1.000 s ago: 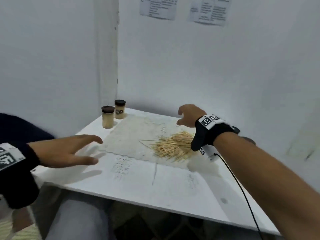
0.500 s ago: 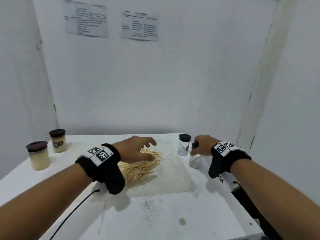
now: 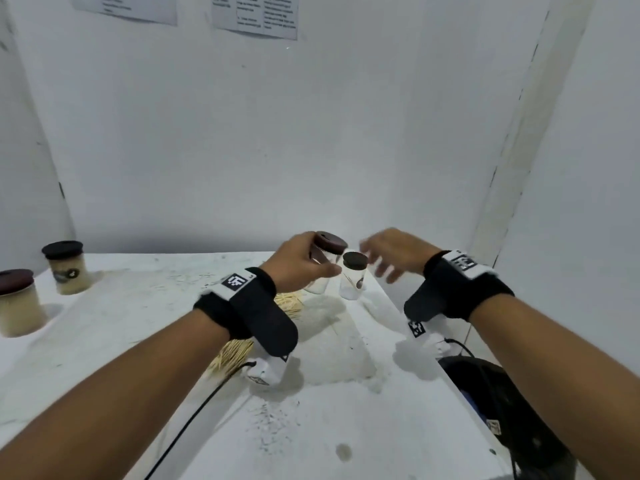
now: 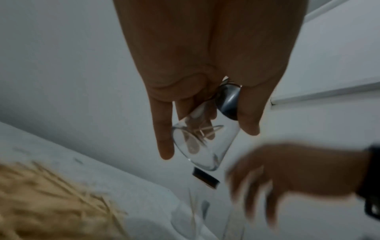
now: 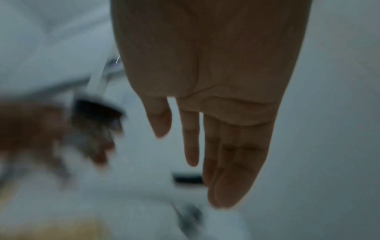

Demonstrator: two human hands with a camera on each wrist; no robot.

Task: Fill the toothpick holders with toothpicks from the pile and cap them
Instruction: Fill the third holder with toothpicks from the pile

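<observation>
My left hand (image 3: 320,258) grips a clear toothpick holder (image 3: 320,282) just under its dark cap (image 3: 329,241) and holds it tilted above the table. The left wrist view shows that holder (image 4: 202,146) with a few toothpicks inside. A second clear capped holder (image 3: 352,277) stands on the table just to its right. Beyond it, my right hand (image 3: 377,261) hovers open and blurred, fingers spread and holding nothing; its fingers (image 5: 232,154) lie straight in the right wrist view. The toothpick pile (image 3: 289,303) lies on a white mat under my left wrist.
Two capped holders full of toothpicks (image 3: 69,268) (image 3: 17,303) stand at the far left of the white table (image 3: 121,341). White walls close in behind and to the right. A dark bag-like object (image 3: 502,410) sits past the table's right edge. A cable (image 3: 194,417) trails from my left wrist.
My left hand left the pile and picked up a capped clear holder. My right hand came off the other holder and opened. The head view swung right, then closer.
</observation>
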